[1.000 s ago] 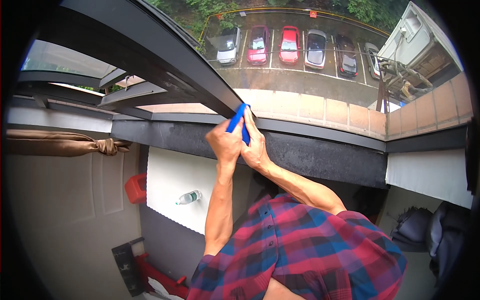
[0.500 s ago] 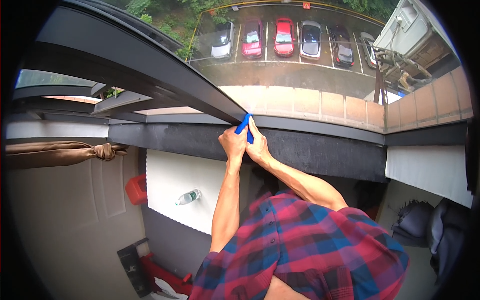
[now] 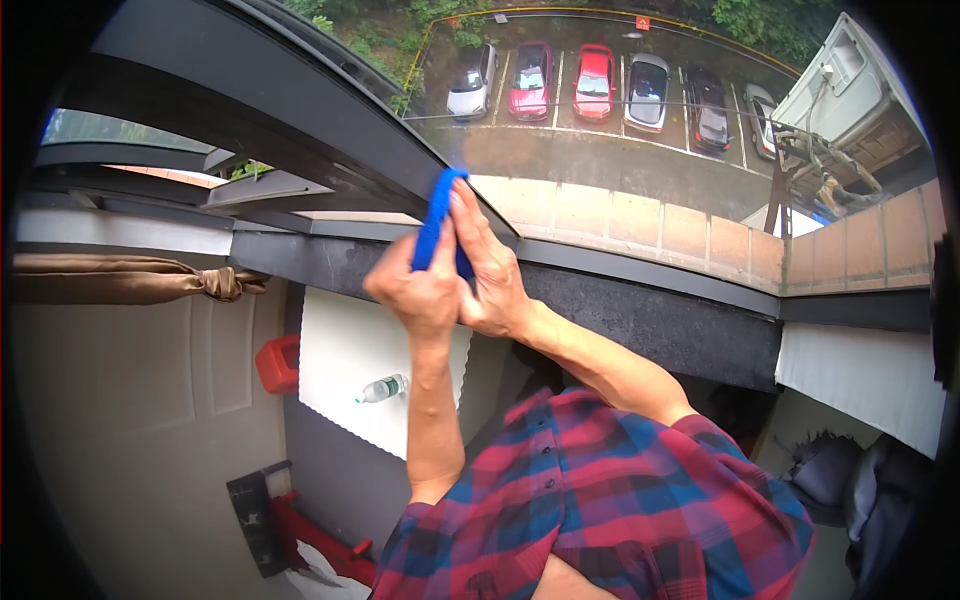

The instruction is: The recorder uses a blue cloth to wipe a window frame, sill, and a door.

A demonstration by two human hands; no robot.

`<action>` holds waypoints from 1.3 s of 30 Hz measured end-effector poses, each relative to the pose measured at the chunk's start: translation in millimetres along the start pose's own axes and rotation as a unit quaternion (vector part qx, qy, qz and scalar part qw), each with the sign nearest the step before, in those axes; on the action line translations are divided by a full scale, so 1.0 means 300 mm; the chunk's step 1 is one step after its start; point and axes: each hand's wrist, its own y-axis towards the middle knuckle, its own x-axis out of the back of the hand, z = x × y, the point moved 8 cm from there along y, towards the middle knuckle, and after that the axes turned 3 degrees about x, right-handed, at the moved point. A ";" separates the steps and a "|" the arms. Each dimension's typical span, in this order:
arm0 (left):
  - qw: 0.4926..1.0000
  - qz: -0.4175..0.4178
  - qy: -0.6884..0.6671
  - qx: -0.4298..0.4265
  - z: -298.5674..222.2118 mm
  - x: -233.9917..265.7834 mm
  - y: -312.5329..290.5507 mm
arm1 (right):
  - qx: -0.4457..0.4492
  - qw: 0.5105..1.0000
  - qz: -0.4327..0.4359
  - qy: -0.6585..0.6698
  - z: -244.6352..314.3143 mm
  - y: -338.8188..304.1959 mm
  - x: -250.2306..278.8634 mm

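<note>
A blue cloth [image 3: 430, 232] is bunched between my hands and pressed to the dark window post [image 3: 375, 135], a little above the sill. My left hand [image 3: 418, 292] is closed round its lower part, slightly blurred by motion. Beside it, touching, my right hand [image 3: 493, 272] holds the cloth with its fingers stretched upward along the cloth's right edge. Part of the cloth is hidden behind the fingers. The glass pane [image 3: 600, 170] lies just to the right of the post.
Below the window runs a black ledge [image 3: 650, 310]. A white table [image 3: 340, 345] with a plastic bottle [image 3: 383, 389] stands at the left, a red container [image 3: 278, 364] beside it. A knotted brown curtain [image 3: 130, 278] hangs farther left. Parked cars [image 3: 593, 85] show outside.
Both hands and the cloth have moved up and left along the window post, away from its lower corner at the sill. The view has shifted slightly.
</note>
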 end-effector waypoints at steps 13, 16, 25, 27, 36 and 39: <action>0.997 -0.030 -0.045 -0.046 -0.156 0.104 0.129 | 0.104 0.993 0.005 -0.061 0.174 0.205 0.028; 0.990 -0.080 -0.099 -0.066 -0.307 0.227 0.247 | 0.163 0.985 -0.007 -0.051 0.343 0.379 0.013; 1.000 -0.008 -0.023 -0.010 -0.010 0.017 0.013 | 0.061 0.993 0.042 -0.090 0.071 0.065 0.032; 0.999 -0.001 -0.051 0.010 0.016 -0.014 -0.020 | 0.056 0.992 0.039 -0.104 0.051 0.033 0.032; 0.984 -0.088 -0.080 -0.130 -0.411 0.276 0.300 | 0.131 0.986 0.040 -0.095 0.440 0.463 0.030; 0.975 -0.124 -0.126 -0.135 -0.540 0.369 0.400 | 0.178 0.980 0.023 -0.087 0.556 0.586 0.025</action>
